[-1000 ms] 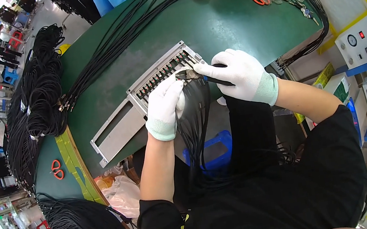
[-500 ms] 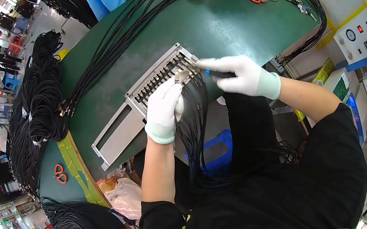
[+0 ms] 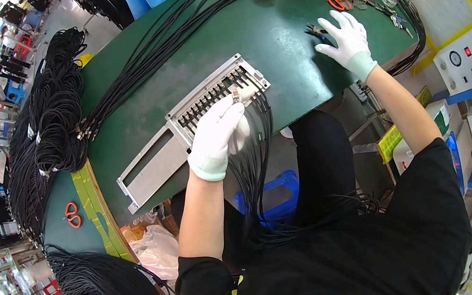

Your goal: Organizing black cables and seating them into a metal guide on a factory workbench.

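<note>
Metal fixture [image 3: 158, 181] lies aslant along the near edge of the green table [image 3: 275, 27]; black cables [image 3: 251, 163] trail from it over that edge. Left hand [image 3: 214, 135] pinches a small metal piece [image 3: 236, 95] above the fixture. Right hand [image 3: 348, 42] spread, grasping nothing, just beside pliers [image 3: 316, 31] toward the table's right end. Judgement: pinch lightly, hold the piece square, leave cables slack; pliers best set with tips away from cables.
</note>
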Demonstrator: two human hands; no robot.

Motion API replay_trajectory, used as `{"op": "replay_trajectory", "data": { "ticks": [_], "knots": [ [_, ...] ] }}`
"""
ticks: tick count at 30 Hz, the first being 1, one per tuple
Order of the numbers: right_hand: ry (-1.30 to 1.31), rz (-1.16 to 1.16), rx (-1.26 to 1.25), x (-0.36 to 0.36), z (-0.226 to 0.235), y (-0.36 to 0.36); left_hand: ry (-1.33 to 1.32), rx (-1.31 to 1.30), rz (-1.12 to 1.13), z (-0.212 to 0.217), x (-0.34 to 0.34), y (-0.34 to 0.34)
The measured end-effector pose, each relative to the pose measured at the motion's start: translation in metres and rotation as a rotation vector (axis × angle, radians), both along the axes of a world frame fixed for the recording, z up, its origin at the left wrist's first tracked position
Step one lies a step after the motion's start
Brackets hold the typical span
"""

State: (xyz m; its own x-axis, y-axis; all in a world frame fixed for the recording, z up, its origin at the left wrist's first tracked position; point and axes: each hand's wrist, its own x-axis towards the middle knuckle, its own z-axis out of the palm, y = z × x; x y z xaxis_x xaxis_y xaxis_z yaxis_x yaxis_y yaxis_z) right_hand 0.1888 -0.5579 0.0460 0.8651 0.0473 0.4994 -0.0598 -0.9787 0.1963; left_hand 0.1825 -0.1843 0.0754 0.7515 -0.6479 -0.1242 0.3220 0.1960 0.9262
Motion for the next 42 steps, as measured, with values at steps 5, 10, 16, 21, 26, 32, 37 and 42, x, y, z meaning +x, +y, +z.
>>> {"op": "replay_trajectory", "data": {
  "ticks": [5, 10, 16, 21, 26, 32, 37, 42],
  "knots": [
    [0.766, 0.244, 1.512, -0.024, 0.027, 0.077, -0.203, 0.203, 0.352, 0.002, 0.007, 0.000],
    [1.323, 0.173, 1.656, -0.110, 0.019, 0.151, -0.313, 0.340, 0.429, -0.014, 0.031, 0.000],
    [1.097, 0.500, 2.319, -0.138, -0.044, 0.212, -0.497, 0.647, 0.307, -0.045, 0.047, 0.006],
    [1.048, 0.493, 2.348, -0.135, -0.080, 0.268, -1.031, 0.958, 0.457, -0.040, 0.042, 0.028],
    [1.126, 0.598, 2.482, -0.144, -0.058, 0.291, -1.113, 1.141, 0.724, -0.045, 0.010, 0.112],
    [0.998, 0.418, 2.749, -0.155, -0.051, 0.280, -1.133, 1.230, 0.524, -0.069, -0.001, 0.112],
    [1.190, 0.548, 2.773, -0.145, -0.021, 0.268, -1.059, 1.373, 0.301, -0.039, -0.022, 0.129],
    [0.805, 0.084, 2.826, -0.155, 0.012, 0.295, -1.021, 1.392, 0.302, -0.043, -0.016, 0.123]
  ]
}}
